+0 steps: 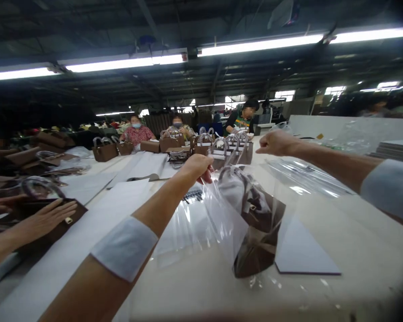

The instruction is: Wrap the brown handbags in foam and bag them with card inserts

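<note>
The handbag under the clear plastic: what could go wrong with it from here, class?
The clear plastic might tear where the left hand grips it. The handbag seems to lean, so a tug could topple it. It might also nudge the white board beside it.

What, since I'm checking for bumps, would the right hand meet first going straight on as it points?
The right hand would probably meet the row of brown handbags, though depth is unclear.

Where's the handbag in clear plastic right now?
In the head view, the handbag is on the table right of centre, below the left hand and just left of the white board.
</note>
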A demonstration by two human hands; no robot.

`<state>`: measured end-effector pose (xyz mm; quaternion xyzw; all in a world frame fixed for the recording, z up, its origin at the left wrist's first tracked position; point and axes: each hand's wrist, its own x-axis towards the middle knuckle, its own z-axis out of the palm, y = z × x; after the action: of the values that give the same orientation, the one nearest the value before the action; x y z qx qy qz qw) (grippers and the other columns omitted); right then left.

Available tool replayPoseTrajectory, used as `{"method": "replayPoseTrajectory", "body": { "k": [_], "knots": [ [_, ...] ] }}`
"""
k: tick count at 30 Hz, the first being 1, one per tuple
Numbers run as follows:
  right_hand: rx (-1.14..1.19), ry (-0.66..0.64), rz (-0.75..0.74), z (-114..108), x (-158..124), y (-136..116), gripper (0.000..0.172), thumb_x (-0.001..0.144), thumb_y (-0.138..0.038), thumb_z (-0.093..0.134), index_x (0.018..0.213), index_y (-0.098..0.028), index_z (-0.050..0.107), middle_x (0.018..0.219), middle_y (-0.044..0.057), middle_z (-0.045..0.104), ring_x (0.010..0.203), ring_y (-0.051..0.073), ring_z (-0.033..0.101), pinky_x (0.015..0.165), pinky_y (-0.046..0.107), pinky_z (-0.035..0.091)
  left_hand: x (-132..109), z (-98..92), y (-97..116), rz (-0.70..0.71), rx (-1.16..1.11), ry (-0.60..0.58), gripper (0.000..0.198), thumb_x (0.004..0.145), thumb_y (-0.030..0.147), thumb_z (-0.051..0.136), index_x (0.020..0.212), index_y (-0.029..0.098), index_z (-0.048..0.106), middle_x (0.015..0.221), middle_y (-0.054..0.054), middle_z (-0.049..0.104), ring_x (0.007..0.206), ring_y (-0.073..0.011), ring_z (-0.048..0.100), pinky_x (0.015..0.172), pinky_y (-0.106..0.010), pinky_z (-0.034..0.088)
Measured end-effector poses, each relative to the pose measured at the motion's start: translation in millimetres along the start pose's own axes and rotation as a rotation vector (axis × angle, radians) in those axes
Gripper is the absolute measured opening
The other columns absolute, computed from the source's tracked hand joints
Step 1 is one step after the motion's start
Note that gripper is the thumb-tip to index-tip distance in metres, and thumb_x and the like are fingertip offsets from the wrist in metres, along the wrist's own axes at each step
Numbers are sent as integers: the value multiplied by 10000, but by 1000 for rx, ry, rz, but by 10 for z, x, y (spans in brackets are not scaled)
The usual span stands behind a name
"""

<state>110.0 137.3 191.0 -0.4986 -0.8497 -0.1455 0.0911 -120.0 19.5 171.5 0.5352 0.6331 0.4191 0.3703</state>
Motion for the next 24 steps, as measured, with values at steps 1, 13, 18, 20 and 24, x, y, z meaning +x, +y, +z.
{"method": "replayPoseTrajectory", "body": {
  "k": [1,13,18,20,24],
  "knots": [
    [2,13,-2,6,-9,-4,287,754,-369,577,678,-94,613,611,33,547,564,81,406,540,228,214,-13,-33,-4,5,13,8,320,837,351,417,594,153,484,320,31,452,307,-113,489,369,-187,346],
    [188,-8,251,-342,-292,105,597,793,-612,384,913,-78,623,678,37,568,539,48,473,571,231,327,-92,6,-135,-47,134,15,341,869,370,379,648,149,514,329,44,435,323,-105,495,423,-191,382],
    [300,16,168,-83,-675,155,414,826,-506,445,788,-126,605,697,63,614,553,96,529,530,221,396,-84,-26,-199,-20,131,37,350,863,362,380,600,158,491,312,46,416,294,-105,464,398,-192,362],
    [405,-92,162,25,-734,89,515,809,-592,390,732,-128,598,681,71,619,534,109,549,497,217,420,-97,-26,-198,-1,120,38,344,847,360,412,580,157,488,312,43,419,290,-107,464,386,-191,353],
    [458,-347,244,298,-621,-147,556,664,-681,511,697,-135,609,607,65,594,483,143,539,433,240,410,-159,-25,-183,38,63,47,330,812,381,474,575,153,498,329,41,418,287,-107,452,360,-187,337]
  ]
}}
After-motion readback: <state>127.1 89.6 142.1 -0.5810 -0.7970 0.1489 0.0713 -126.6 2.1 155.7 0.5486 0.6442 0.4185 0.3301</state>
